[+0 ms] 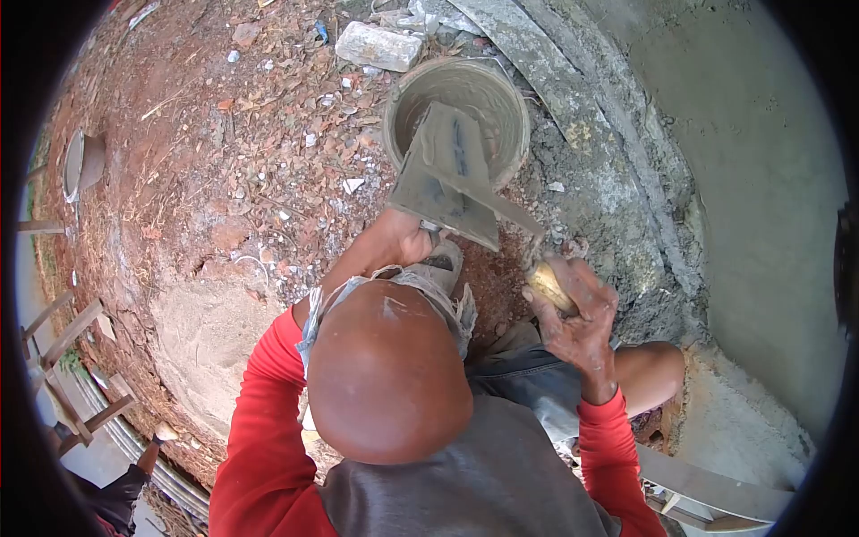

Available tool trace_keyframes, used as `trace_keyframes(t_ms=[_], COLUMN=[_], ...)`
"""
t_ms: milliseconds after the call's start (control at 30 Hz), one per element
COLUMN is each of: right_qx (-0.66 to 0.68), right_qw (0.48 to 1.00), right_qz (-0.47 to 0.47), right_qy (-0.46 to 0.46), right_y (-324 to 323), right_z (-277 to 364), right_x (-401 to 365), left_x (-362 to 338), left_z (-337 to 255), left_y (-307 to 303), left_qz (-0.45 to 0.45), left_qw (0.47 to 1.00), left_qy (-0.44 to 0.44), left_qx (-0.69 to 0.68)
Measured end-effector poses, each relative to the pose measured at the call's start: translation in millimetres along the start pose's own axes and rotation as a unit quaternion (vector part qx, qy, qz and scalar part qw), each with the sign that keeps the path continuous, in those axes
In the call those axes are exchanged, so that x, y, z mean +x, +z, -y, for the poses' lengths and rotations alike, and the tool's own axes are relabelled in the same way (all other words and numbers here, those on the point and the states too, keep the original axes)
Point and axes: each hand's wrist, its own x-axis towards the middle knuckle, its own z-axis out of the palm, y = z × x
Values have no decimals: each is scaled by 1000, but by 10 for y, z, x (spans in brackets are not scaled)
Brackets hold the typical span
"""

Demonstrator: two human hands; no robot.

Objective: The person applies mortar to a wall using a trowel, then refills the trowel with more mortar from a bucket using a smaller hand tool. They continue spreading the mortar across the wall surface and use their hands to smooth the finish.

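Note:
My right hand [577, 313] is wrapped round the worn yellow handle [552, 285] of a trowel. The trowel's mortar-smeared blade [492, 204] reaches left and lies across a plastering float [447, 148], seemingly touching its face. From below, my left hand [413, 240] grips the float near its close end; most of those fingers are hidden behind the plate. Grey wet mortar coats the float, which is tilted over a round bucket [394, 116]. Wet grey mix smears the bucket's inner wall, while the float hides part of its inside.
A pale block [379, 46] lies behind the bucket. Mortar-covered boards [546, 72] run along the right, beside a smooth grey cement surface [752, 161]. Another bucket [85, 164] tips on the rubble-strewn soil at far left. Another person's arm [148, 455] shows at lower left.

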Motion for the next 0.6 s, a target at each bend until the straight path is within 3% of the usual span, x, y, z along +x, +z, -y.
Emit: trace_keyframes(t_ms=[100, 267, 367, 500, 600], right_qx=[-2, -142, -157, -113, -130], right_qw=[1000, 989, 983, 978, 985], right_qz=[25, -17, -11, 37, 36], right_qy=[-10, 33, 92, 171, 108], right_y=[-57, 655, 776, 379, 146], right_z=[64, -777, -1000, -718, -638], right_x=[-150, 677, 895, 814, 665], left_x=[-27, 23, -70, -269, -283], left_z=[21, 83, 8, -413, -933], left_y=[45, -15, -68, -228, -279], left_qz=[-40, 60, 66, 12, -32], left_qw=[997, 994, 997, 980, 936], left_qy=[11, -21, 17, 196, 348], left_qx=[61, 86, 44, -21, -46])
